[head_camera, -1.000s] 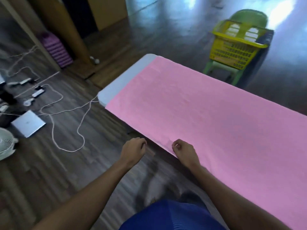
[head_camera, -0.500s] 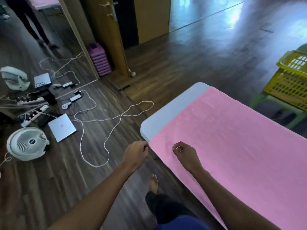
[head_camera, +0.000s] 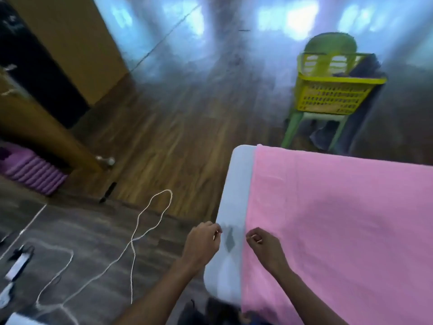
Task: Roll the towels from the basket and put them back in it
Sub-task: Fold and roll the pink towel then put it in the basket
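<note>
A pink towel is lying spread over the counter. The right hand is pinching its edge; the left hand is hovering curled, holding nothing.

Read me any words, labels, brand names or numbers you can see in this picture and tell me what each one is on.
None can be read.
Pink towel: plain, no print or tag showing.
White table: bare, only a grey shadow on it.
Yellow basket on the green chair: no label visible.
Small devices on the floor at the left edge: too blurred to tell if they carry any marking.
</note>
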